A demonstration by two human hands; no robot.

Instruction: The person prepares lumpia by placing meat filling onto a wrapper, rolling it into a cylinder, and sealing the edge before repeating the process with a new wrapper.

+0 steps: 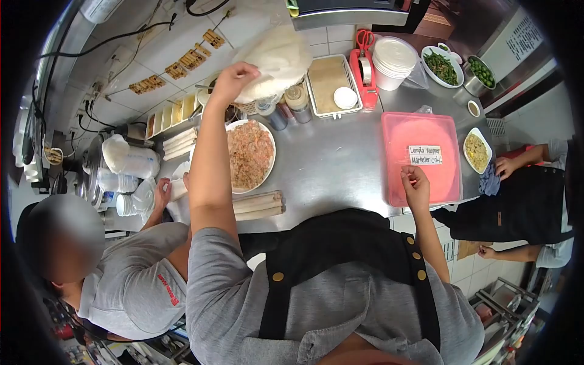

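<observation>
My left hand (239, 80) is raised over the back of the counter, fingers closed on the edge of a thin, translucent off-white sheet (277, 58). The sheet is blurred and hangs in front of the sauce bottles (297, 103). Below my left forearm sits a white plate of pinkish ground filling (250, 152), partly hidden by the arm. Several pale rolls (258, 205) lie on the counter before it. My right hand (416, 185) hovers over the near part of a pink lidded container (395, 131) with a handwritten lumpia wrapper label (425, 156). Its fingers are curled in, with nothing showing between them.
A co-worker (137, 274) at left handles pale wrappers beside more rolls (180, 143). Another person in a black apron (505, 207) stands at right, by a dish of yellowish food (477, 152). Behind are a white basket (331, 76), a red tape dispenser (365, 79) and stacked white tubs (394, 61).
</observation>
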